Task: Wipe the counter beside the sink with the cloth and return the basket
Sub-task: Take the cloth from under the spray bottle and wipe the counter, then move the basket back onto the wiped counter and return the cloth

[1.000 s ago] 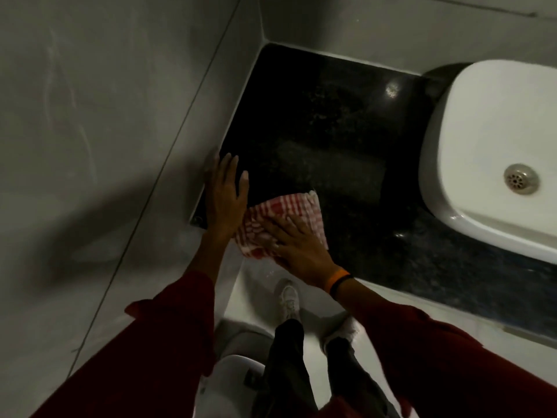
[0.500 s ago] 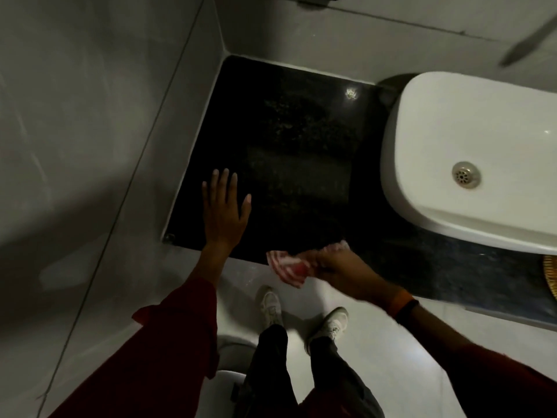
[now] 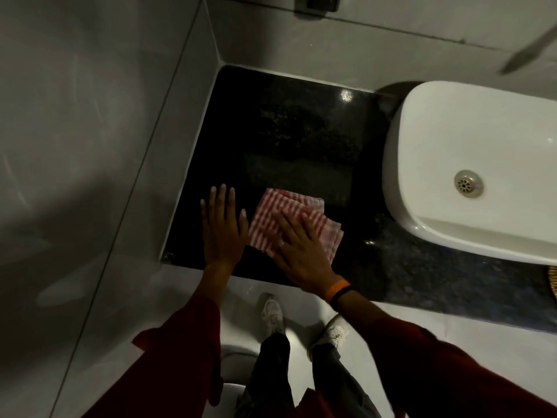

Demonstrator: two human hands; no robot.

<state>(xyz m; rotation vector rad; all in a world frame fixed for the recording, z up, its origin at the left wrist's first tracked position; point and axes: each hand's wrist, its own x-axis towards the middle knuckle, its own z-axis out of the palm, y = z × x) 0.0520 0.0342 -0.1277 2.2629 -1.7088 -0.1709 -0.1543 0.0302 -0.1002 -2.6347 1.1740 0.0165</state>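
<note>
half a second ago the cloth (image 3: 294, 224) bunched in the right hand (image 3: 301, 254) at the front edge of the desk (image 3: 301, 131); now spread flat again in folded layers near that front edge, well apart from the sink (image 3: 470, 164). right hand pressed palm-down on top, fingers (image 3: 286, 224) stretched out flat, not gripping. left hand (image 3: 223, 230) in much the same spot just beside the cloth, fingers open and splayed on the dark stone. probably a fresh wiping pass starting. far part of the desk likely not covered yet. only a woven edge, probably the basket (image 3: 553, 282), visible at the right border, not yet returned.
</note>
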